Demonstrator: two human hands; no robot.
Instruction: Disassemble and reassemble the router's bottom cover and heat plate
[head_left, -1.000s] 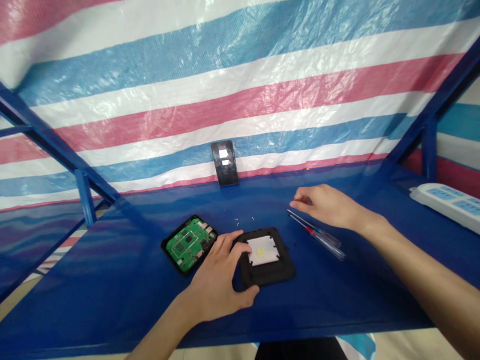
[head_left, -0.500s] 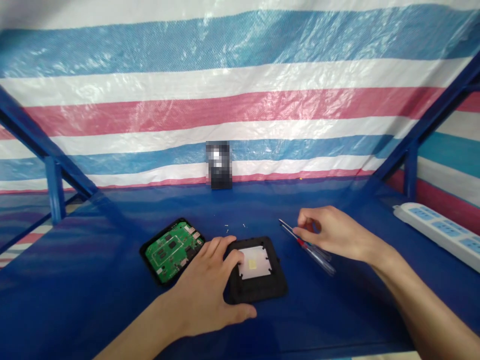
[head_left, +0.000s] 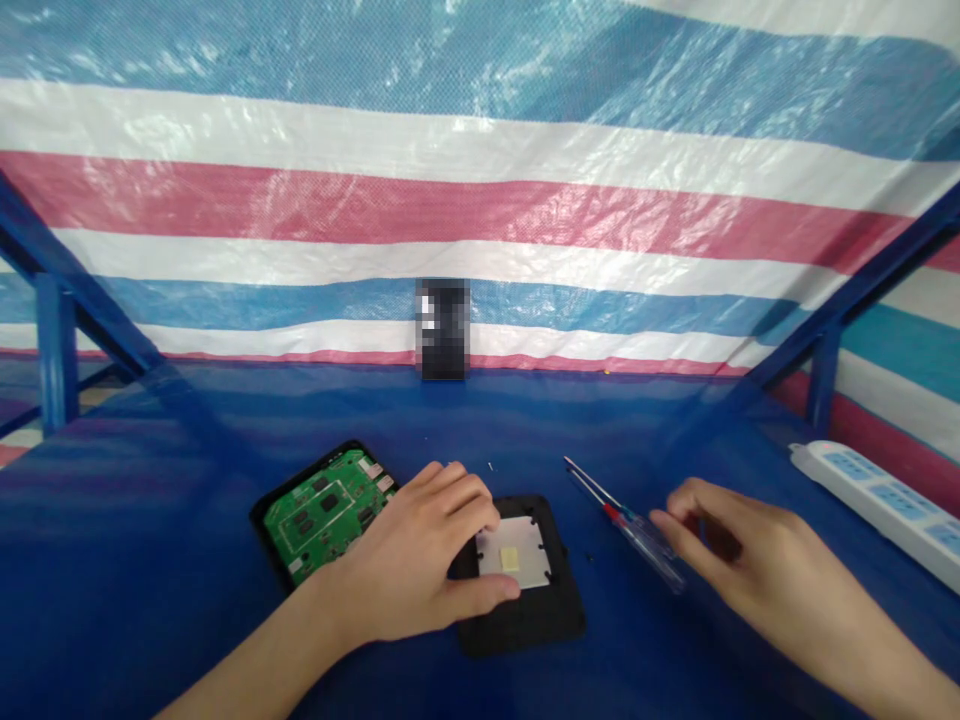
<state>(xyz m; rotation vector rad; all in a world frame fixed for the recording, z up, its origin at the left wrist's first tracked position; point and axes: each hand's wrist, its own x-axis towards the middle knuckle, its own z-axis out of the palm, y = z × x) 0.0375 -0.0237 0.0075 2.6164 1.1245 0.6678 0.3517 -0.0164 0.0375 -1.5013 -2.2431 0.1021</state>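
My left hand (head_left: 431,560) reaches over a black plastic cover (head_left: 517,630), its fingers apart. Its thumb lies over a pale plate (head_left: 536,560) set in the cover, close to a small yellow pad (head_left: 509,558). Partly behind this hand is a black case half (head_left: 271,540) with a green circuit board (head_left: 319,505) inside. My right hand (head_left: 739,545) is just right of two screwdrivers (head_left: 637,535) with clear handles that lie side by side on the table. Its fingers are loosely curled, the thumb and forefinger close to the handles; I see nothing held.
A tiny silvery screw (head_left: 491,466) and a small dark piece (head_left: 590,557) lie on the blue table (head_left: 225,420). A white power strip (head_left: 877,500) runs along the right. Towards the back stands a blurred dark object (head_left: 444,330) before a striped sheet (head_left: 600,215), between blue frame bars (head_left: 817,290).
My right hand has drawn away from the screwdrivers, to the right and nearer me. My left thumb has come up onto the plate, and its fingers are more bent. The view has shifted slightly.
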